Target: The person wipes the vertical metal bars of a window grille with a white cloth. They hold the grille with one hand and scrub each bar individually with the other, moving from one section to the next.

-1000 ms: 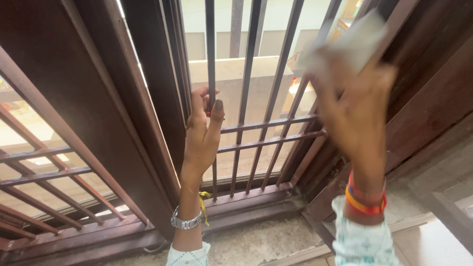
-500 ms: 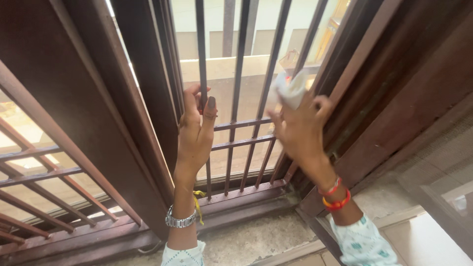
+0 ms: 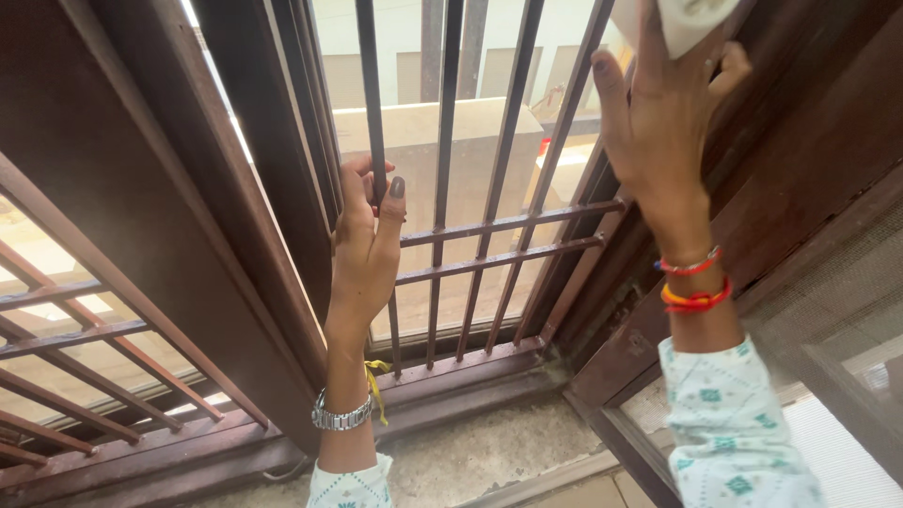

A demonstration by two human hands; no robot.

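Left hand (image 3: 365, 246) raised, fingers (image 3: 356, 179) wrapped shut around a vertical bar (image 3: 372, 122) of the brown window grille (image 3: 489, 226), thumb laid up along the bar. Bar's long axis near upright, leaning slightly left toward the top. Right hand (image 3: 660, 122) up at the frame's top right, fingers closed on a white cloth (image 3: 685, 21), pressed against the dark wooden frame (image 3: 800, 160). Cloth bunched, cut off by the top edge; long axis not discernible
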